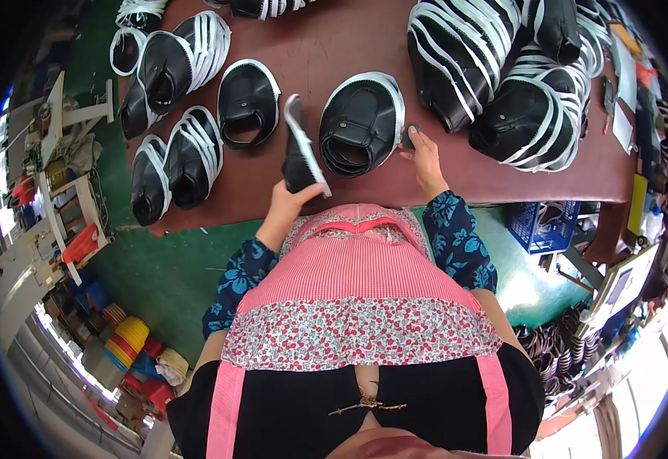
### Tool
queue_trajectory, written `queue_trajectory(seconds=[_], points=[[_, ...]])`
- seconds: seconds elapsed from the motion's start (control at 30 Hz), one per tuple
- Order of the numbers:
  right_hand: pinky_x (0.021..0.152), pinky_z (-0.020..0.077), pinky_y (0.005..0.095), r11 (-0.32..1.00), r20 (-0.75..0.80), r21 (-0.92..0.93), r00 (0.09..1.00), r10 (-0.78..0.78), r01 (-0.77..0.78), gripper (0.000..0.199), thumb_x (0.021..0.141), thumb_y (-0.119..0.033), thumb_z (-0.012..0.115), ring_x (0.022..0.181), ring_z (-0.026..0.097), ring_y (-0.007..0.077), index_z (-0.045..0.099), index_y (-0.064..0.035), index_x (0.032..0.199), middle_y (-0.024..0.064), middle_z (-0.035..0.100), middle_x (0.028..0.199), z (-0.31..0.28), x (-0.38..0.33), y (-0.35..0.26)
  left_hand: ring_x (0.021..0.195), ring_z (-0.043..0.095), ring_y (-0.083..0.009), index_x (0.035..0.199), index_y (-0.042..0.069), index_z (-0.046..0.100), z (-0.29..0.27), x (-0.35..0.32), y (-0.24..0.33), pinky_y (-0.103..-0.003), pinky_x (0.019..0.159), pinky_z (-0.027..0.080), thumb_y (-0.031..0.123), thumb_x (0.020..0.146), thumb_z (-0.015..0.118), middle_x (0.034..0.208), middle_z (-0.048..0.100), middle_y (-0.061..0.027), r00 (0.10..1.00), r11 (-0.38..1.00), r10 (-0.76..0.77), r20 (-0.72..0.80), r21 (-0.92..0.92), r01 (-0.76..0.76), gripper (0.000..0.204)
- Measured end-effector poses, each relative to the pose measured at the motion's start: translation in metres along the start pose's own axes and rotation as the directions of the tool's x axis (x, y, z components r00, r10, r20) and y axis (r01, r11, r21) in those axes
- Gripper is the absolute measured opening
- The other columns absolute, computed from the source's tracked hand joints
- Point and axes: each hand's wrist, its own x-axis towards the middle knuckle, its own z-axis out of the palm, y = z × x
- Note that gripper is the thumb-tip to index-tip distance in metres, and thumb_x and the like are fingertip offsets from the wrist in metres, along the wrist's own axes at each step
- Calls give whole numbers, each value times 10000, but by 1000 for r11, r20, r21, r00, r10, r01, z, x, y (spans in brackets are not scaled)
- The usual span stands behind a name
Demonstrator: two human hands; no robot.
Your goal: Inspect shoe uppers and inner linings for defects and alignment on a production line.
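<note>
Brown tabletop [307, 50] beneath white-edged black shoe uppers [358, 115], green floor [150, 268] below.

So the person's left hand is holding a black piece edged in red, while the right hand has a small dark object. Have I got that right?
Not quite: the edging is white, not red, as the head view shows. The rest stands: the left hand is holding the black piece, while the right hand has a small dark object.
</note>
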Motion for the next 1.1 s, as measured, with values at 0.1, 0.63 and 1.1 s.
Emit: queue_trajectory(seconds=[0.1, 0.63, 1.1], points=[[846, 569, 307, 1000, 63, -7, 998, -7, 7, 410, 1162, -398, 609, 956, 706, 121, 772, -42, 1284, 15, 775, 1094, 12, -9, -7, 1013, 761, -191, 1224, -46, 781, 38, -3, 11, -374, 943, 604, 215, 869, 957, 1129, 818, -83, 997, 939, 80, 18, 335, -81, 475], [833, 564, 307, 995, 30, -44, 996, 86, -84, 383, 1167, -406, 579, 931, 704, 131, 744, -69, 1244, 13, 747, 1059, -2, 18, -5, 1193, 727, -200, 1375, -20, 718, 19, -14, -2, -368, 1090, 543, 107, 926, 884, 1304, 773, -83, 993, 951, -79, -91, -305, 48, 495], [859, 577, 496, 693, -53, -642, 882, -469, 329, 399, 1135, -362, 605, 961, 734, 456, 696, 26, 1114, 297, 740, 1051, 30, -31, -13, 1107, 810, -345, 1240, -47, 780, 79, 45, -16, -422, 969, 610, 259, 880, 928, 1174, 824, -238, 930, 787, 365, 46, 518, -335, 495]])
